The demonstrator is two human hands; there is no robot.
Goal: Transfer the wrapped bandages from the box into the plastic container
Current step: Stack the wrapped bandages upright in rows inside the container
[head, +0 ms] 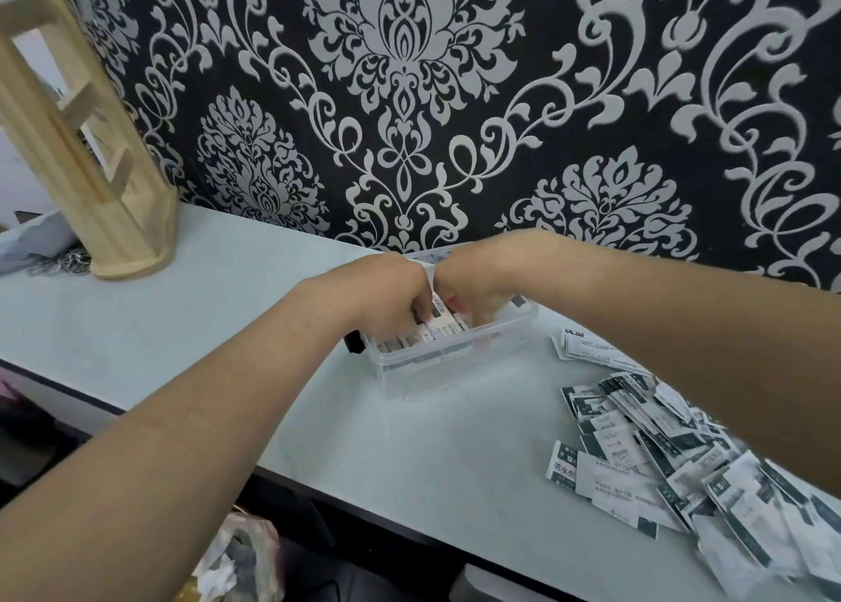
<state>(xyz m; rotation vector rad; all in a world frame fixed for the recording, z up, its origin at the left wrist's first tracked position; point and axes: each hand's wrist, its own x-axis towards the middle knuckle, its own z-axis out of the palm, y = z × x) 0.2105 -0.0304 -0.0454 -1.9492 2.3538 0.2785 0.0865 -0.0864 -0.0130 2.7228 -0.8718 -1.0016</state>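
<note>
The left hand [392, 293] and right hand [473, 288] grip wrapped bandages [438, 329] inside the plastic container [459, 359].

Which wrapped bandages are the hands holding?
The row inside the clear plastic container, held by left hand and right hand; the loose pile lies apart.

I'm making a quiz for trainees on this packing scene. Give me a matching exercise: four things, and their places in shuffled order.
Things:
1 wooden rack
2 plastic container
3 loose wrapped bandages
4 left hand and right hand

Places:
A right side of the table
B inside the container, among stacked bandages
C far left, by the wall
D middle of the table

Pairs: 1-C; 2-D; 3-A; 4-B
</note>
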